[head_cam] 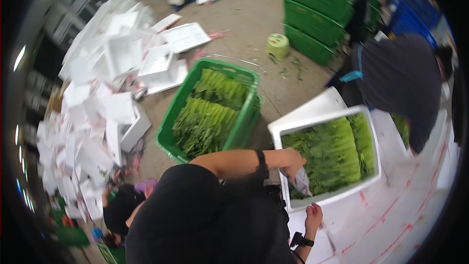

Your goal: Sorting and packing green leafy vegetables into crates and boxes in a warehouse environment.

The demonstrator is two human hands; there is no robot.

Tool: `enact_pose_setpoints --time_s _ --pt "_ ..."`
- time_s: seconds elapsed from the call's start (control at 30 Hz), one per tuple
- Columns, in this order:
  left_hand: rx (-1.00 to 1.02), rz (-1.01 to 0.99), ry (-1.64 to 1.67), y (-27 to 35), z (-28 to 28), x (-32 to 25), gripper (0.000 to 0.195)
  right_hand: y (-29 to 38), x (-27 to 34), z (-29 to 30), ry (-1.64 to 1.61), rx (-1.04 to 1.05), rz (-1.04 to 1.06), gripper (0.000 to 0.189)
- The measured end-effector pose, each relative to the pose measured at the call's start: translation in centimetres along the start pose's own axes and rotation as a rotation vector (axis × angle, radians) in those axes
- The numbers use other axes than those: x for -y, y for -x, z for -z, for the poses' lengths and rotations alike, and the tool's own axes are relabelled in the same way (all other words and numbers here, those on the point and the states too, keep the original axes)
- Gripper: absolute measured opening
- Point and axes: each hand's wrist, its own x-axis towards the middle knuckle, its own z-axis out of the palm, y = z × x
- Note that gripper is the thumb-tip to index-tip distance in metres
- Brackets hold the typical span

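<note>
My left hand (294,163) grips a crumpled, greyish plastic packet (302,183) at the near edge of an open white foam box (331,198). Leafy green vegetables with pale stalks (339,150) fill this box in rows, and the packet's lower end rests against the leaves. Just outside the box's lower corner is my right hand (313,215), its fingers curled above a white foam surface (351,227). Whether anything thin is between those fingers is not clear.
Behind my left arm stands a green plastic crate (253,80) of the same greens. Foam boxes and lids (121,55) are heaped at left. Stacked green crates (315,11) and a small yellow-green stool (277,46) stand farther off. A co-worker (399,84) bends close by; another person (124,205) is lower left.
</note>
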Motion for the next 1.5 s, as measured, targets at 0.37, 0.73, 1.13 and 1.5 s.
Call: enact_pose_setpoints --time_s 0.37,0.73,1.13,1.5 --pt "-1.806 1.600 -0.279 74.5 -4.7 16.5 0.064 -8.1 -1.1 3.6 0.024 0.096 0.165 0.027" --pt "-1.074 0.763 1.094 39.6 -15.6 28.5 0.024 -1.0 5.5 -1.5 0.722 -0.103 0.166 0.035" --pt "-0.442 -0.089 0.517 0.6 -2.6 14.5 0.031 2.3 11.7 -4.4 0.512 -0.433 -0.088 0.026" --pt "-0.720 -0.102 -0.144 -19.0 6.0 10.1 0.013 -19.8 12.5 -6.5 0.632 -0.562 0.171 0.024"
